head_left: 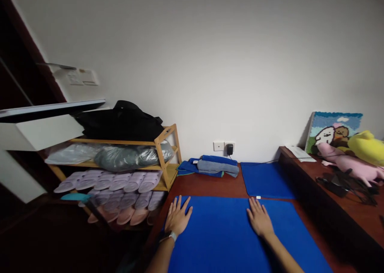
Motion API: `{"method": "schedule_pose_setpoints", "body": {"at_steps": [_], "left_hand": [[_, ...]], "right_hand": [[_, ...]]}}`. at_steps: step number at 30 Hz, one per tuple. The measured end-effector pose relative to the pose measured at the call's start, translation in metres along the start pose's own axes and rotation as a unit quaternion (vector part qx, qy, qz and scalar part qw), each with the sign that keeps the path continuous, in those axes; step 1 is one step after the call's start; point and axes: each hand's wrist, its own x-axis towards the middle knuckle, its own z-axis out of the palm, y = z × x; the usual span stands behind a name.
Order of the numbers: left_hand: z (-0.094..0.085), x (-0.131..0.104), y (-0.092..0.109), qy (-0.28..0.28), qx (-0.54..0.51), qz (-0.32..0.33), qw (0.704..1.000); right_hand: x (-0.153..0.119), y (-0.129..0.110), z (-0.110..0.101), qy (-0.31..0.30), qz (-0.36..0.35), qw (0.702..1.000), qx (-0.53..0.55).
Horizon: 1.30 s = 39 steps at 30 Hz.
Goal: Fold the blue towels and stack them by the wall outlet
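Observation:
A large blue cloth [222, 233] lies spread flat over a reddish-brown wooden surface [216, 187]. My left hand [177, 217] rests palm down on its far left corner, fingers spread, with a watch on the wrist. Farther right, my right hand [259, 217] lies flat near the far edge of the same cloth, fingers stretched out, its tips close to a small white tag [258, 197]. Behind it a smaller blue cloth [267, 180] is laid flat. Toward the wall sits a pile of folded blue cloths [189, 167] with a grey-blue rolled cloth [217, 167] on it.
To the left stands a wooden rack [163, 161] holding slippers [129, 181], plastic-wrapped bundles and a black bag [120, 123]. A raised dark ledge [303, 197] bounds the right side, bearing a pink plush toy [351, 165], cables and a picture [336, 129]. A black plug [229, 149] sits in the wall socket.

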Motion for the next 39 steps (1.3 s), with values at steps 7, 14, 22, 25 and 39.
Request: {"method": "schedule_pose_setpoints", "body": {"at_steps": [7,14,22,25,39], "left_hand": [[0.001,0.002,0.0,-0.003,0.005,-0.005,1.0],[-0.002,0.001,0.001,-0.013,0.002,-0.005,1.0],[-0.002,-0.002,-0.001,-0.002,-0.013,0.004,1.0],[-0.003,-0.003,0.0,-0.002,-0.013,0.0,1.0],[0.002,0.001,-0.002,-0.002,0.009,-0.001,1.0]], "right_hand": [[-0.001,0.161,-0.02,0.052,0.136,0.989,0.012],[0.008,0.187,-0.01,0.074,0.15,0.985,0.042],[0.008,0.006,-0.015,0.104,-0.011,0.995,0.006],[-0.008,-0.11,0.002,0.015,-0.114,0.992,0.044],[-0.012,0.087,-0.011,0.001,0.034,0.998,-0.044]]}}
